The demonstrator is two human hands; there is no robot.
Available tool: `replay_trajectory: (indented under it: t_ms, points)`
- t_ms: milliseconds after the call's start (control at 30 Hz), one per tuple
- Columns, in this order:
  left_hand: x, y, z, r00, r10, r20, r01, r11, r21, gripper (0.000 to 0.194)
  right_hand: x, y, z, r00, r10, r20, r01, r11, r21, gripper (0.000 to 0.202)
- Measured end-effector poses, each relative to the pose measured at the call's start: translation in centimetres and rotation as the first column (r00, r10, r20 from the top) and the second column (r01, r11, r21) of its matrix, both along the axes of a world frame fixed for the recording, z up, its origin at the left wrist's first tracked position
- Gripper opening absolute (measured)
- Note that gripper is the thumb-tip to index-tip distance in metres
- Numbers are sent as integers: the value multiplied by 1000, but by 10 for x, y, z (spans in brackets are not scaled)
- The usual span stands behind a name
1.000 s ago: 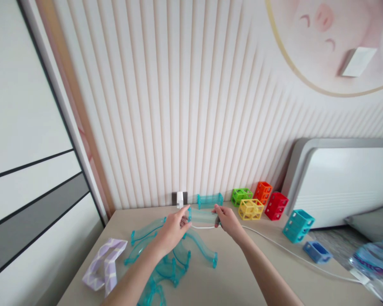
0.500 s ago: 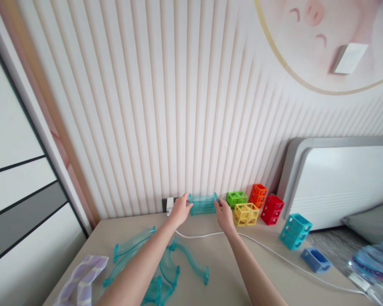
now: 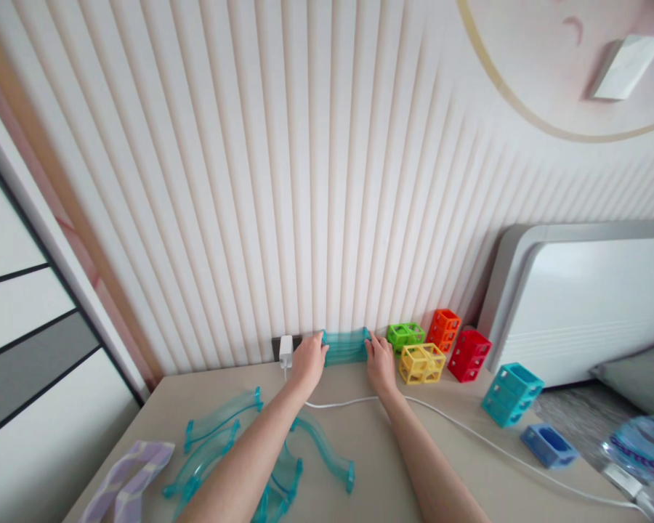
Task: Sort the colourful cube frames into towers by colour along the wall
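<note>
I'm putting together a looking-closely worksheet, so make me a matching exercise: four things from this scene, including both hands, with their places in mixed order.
Things:
1. Left hand
2. Yellow block
3. White adapter
4. Right hand

Places:
A. Plugged in at the black wall panel
B. At the right end of the teal plastic by the wall
C. At the left end of that same plastic
D. In front of the green block

Pairs: 1-C, 2-D, 3-A, 4-B
</note>
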State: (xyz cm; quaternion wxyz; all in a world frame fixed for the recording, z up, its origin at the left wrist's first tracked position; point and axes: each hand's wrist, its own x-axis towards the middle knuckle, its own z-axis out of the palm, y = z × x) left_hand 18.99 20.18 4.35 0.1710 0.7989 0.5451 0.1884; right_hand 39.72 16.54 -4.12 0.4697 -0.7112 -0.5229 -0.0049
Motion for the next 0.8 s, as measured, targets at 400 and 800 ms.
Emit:
replay_trajectory:
  t_ms: [400,800]
  points:
    - [-3,1,-9,998,29,-55,-32,998,-49,23,0,-3,-4,998,53,-30,-53,999,7,51]
    - [-1,4,-14,997,-2,-71,-8,990,-143,35,-1,-1,-13,997,74,-11,-74,997,17,46]
